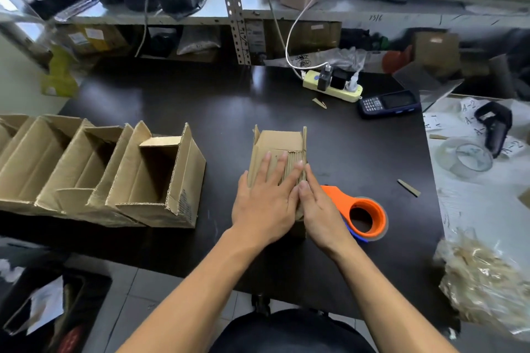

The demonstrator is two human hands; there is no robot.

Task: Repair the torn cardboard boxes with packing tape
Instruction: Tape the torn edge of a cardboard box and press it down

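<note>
While both of your hands lie flat on the small cardboard box [279,149] at the middle of the dark table [177,100], note that neither grips anything. Your left hand [265,203] presses its straight fingers across the top panel. Your right hand [319,209] rests with extended fingers along the right edge, touching the left hand's fingertips.

Judge this box as light, hollow and easily crushed. The outer paper looks stripped from part of the top, baring the ribbed fluting, so that patch will likely be weaker and will dent under a hard push. Spread your pressure through flat palms, and hold it by its corners and folded edges, where corrugated board is stiffest. The far flaps stand up loose and would bend if pulled.

Just right of the box, near your right wrist, sits the orange tape dispenser [360,210]; its rigid handle is the natural grip. Open boxes [120,178] wait in a row at the left.
</note>
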